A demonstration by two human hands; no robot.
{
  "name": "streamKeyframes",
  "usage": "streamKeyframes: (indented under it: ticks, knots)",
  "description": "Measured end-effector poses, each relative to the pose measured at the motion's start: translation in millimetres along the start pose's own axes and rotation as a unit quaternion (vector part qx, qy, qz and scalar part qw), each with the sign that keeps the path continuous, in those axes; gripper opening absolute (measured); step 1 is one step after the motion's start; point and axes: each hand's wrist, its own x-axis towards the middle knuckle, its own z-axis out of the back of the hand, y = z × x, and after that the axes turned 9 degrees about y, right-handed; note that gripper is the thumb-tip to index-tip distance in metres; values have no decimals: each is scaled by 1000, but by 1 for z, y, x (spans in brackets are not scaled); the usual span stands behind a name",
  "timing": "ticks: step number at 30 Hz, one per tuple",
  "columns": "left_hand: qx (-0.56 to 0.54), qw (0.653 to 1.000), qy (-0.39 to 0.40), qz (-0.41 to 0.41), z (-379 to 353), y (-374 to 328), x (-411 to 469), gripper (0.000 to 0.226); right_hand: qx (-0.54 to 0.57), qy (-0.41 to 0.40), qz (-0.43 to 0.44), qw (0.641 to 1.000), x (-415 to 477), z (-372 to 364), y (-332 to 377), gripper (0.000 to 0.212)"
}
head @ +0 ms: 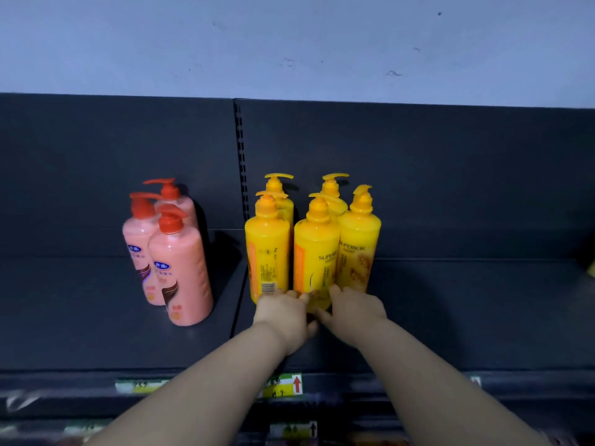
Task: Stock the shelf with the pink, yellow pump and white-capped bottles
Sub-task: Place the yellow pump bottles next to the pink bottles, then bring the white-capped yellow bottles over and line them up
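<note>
Three pink pump bottles [180, 272] with red pumps stand grouped on the left section of the dark shelf [96, 317]. Several yellow pump bottles stand in a cluster on the right section. The front middle yellow bottle [315, 249] is held at its base from both sides: my left hand [283, 313] wraps its left side and my right hand [354, 309] presses its right side. The bottle stands upright on the shelf. No white-capped bottle is visible.
The shelf's back panel [418, 172] rises behind the bottles, with a slotted upright [240, 162] between the two sections. Bare shelf stretches to the right of the yellow cluster. Price tags [283, 386] sit on the front rail. A yellow item shows at the far right edge [590, 268].
</note>
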Motion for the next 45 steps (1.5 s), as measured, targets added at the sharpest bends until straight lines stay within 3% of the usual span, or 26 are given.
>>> streamKeyframes:
  ticks: [7,21,39,45]
  knots:
    - [-4,995,21,-94,-34,-23,-28,71,48,34,-38,998,-53,-52,-9,59]
    - [8,976,-43,-213,-32,-107,-58,69,55,-30,-93,994,-144,-74,-88,68]
    - [-91,941,-200,-256,38,-345,-74,73,133,-193,-156,960,-290,-49,-289,72]
    - [-167,934,-187,-255,45,-375,-82,74,160,-191,-155,956,-334,-53,-326,72]
